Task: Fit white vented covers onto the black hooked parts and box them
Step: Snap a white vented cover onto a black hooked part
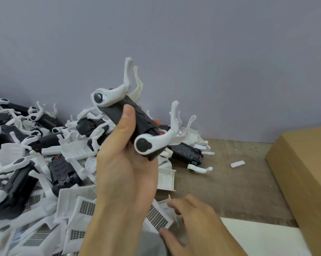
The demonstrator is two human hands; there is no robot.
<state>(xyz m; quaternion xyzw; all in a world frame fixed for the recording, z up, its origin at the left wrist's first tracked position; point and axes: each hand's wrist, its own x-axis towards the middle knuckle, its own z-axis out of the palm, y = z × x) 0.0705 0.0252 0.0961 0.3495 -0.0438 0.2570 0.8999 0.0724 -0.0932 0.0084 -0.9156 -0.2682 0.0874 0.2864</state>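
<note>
My right hand (191, 217) was smeared with blur at the lower middle of the frame, so I could not tell whether its fingers gripped the white vented cover (157, 217) beneath them. My left hand (122, 163) hid the middle of the black hooked part (137, 122). The pile of parts (27, 163) ran off the left edge, and the cardboard box (303, 172) was cut by the right edge.

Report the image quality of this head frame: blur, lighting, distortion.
Head view: the right hand reaching to a white vented cover is motion-blurred; the left hand and its black hooked part are sharper; light is soft and even, without glare; the cardboard box leans from wide-angle distortion.
</note>
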